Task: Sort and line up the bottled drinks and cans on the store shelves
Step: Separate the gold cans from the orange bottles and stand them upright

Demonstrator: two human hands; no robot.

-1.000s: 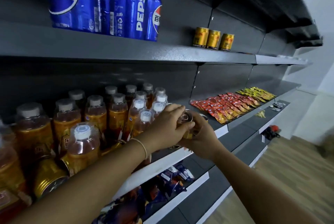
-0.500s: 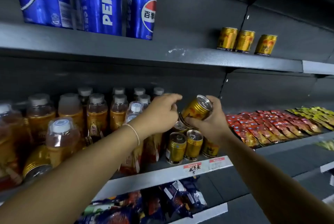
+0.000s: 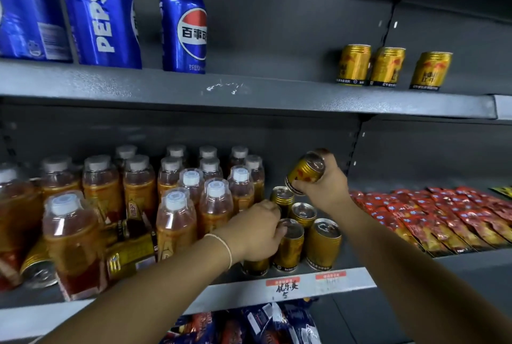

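Right hand point(image 3: 327, 187) round tilted gold can point(image 3: 304, 174); left hand point(image 3: 253, 232) on standing cans point(image 3: 322, 244), grip unclear

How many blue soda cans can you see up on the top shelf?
3. One blue can is cut off at the left edge, one stands beside it, and one stands apart further right. More may hide behind them.

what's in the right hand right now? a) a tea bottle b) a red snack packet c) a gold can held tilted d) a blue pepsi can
c: the right hand grips a tilted gold can, lifted above the other gold cans standing on the middle shelf.
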